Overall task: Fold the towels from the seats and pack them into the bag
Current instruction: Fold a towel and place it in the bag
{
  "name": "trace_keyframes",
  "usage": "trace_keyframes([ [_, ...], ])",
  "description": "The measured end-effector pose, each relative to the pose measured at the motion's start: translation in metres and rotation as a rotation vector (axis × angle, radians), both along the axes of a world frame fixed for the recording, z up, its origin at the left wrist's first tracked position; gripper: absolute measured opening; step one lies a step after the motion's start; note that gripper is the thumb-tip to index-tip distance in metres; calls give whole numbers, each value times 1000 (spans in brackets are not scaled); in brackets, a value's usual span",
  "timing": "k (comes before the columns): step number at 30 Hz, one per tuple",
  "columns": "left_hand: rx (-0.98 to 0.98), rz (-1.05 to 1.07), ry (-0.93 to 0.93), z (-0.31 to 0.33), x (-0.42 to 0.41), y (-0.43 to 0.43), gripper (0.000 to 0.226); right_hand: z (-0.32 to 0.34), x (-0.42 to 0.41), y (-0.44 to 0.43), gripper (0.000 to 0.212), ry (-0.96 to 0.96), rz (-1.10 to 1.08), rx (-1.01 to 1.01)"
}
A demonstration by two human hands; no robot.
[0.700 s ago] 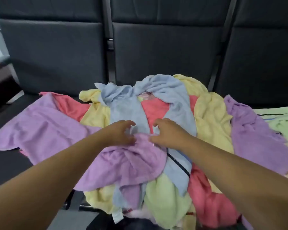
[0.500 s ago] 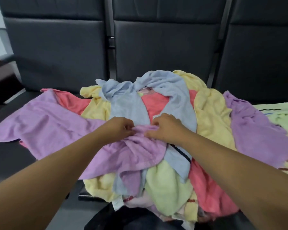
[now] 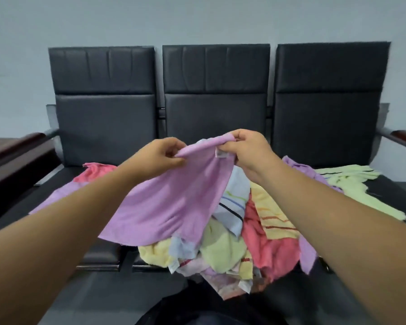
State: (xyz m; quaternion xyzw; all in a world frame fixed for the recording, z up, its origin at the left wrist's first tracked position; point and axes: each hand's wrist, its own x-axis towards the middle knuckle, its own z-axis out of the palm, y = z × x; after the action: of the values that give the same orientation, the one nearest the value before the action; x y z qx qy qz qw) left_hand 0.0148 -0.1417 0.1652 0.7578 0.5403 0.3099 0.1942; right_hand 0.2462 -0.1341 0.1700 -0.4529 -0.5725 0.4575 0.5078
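Observation:
A purple towel [image 3: 174, 202] hangs lifted above the middle seat. My left hand [image 3: 159, 156] pinches its top edge on the left, and my right hand [image 3: 249, 148] pinches the same edge on the right, by a small white label. Its lower part drapes over a pile of towels [image 3: 239, 245] in yellow, green, red and light blue on the black seats [image 3: 99, 252]. A dark shape, perhaps the bag [image 3: 211, 310], lies at the bottom centre, mostly hidden.
Three black padded seat backs [image 3: 216, 90] stand against a grey wall. Another purple towel [image 3: 298, 165] and a pale green towel [image 3: 352, 181] lie on the right seat, a red one [image 3: 92, 170] on the left seat. Wooden armrests [image 3: 17, 146] flank the row.
Both hands gripped the purple towel on the pile and lifted it up off the heap. The view has tilted upward, showing the whole seat backs and wall.

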Motion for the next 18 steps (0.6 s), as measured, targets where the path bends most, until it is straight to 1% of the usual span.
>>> trace_keyframes([
  [2,-42,-67,-136,29,12,-20,13,24,14,-14,16,117,27,-14],
  [3,-84,-97,-196,43,18,-29,17,36,22,-20,16,202,54,-18],
  [5,-161,-176,-323,67,27,-44,44,63,38,-36,12,431,162,-43],
  [6,-176,-212,-377,77,32,-51,53,76,46,-45,12,558,218,-65],
  [7,-165,-239,-408,87,37,-57,53,89,55,-53,12,652,271,-83],
  [8,-135,-263,-417,96,42,-62,45,102,62,-63,11,675,310,-82],
  [9,-107,-286,-425,103,48,-67,32,112,68,-72,10,614,331,-63],
  [10,-101,-313,-457,108,54,-73,21,118,71,-80,10,496,333,-38],
  [12,-163,-372,-555,113,67,-86,14,122,74,-92,15,228,280,3],
  [13,-214,-406,-586,112,72,-92,14,122,75,-97,14,130,254,8],
  [15,-309,-445,-577,107,81,-106,19,118,75,-109,8,14,268,1],
  [16,-326,-447,-545,104,85,-113,27,117,75,-115,7,-17,294,-3],
  [18,-296,-418,-521,99,91,-125,38,115,76,-125,8,-42,325,5],
])
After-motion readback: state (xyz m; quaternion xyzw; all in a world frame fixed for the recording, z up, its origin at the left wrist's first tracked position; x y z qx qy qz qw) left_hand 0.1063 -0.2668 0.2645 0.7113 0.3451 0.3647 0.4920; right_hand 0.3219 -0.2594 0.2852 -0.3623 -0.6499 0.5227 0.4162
